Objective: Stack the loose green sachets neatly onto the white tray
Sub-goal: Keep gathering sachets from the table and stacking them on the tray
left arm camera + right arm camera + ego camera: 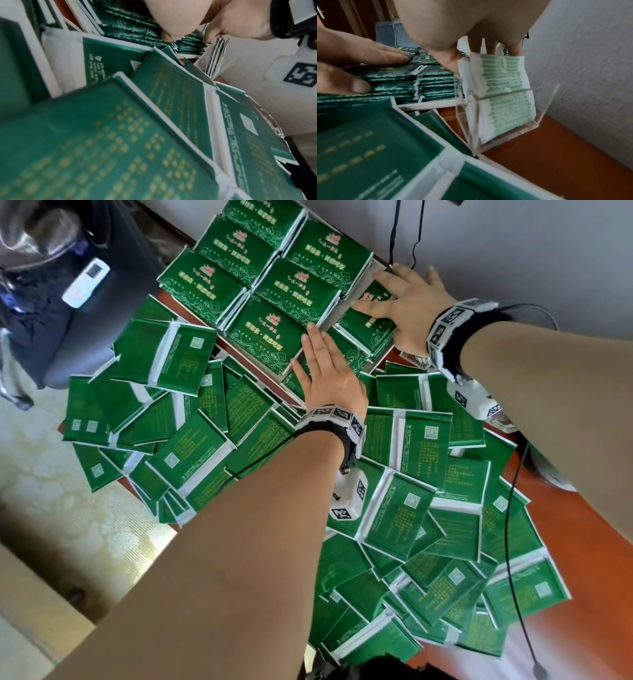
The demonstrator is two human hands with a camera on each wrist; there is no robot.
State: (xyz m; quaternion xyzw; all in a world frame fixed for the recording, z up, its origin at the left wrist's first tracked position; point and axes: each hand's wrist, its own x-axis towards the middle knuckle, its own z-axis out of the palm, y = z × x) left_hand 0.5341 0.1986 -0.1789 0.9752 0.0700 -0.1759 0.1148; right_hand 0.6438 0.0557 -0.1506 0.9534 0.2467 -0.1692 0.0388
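Observation:
Several stacks of green sachets (263, 268) lie face up on the white tray (283, 377) at the far end of the wooden table. My right hand (394, 292) lies spread and flat on the near-right stack (370, 326), its thumb (452, 63) at the stack's side. My left hand (317, 347) rests with straight fingers (385, 54) over the edge of the neighbouring stack (263, 337), and its thumb (351, 83) presses on that stack's side. Loose sachets (411, 474) lie back up in a heap under both forearms.
A clear acrylic holder (503, 94) with pale green slips stands beside the tray, under my right wrist, close to the grey wall (590, 67). Black cables (394, 234) hang at the wall. A white remote (85, 282) lies on dark luggage past the table's left edge.

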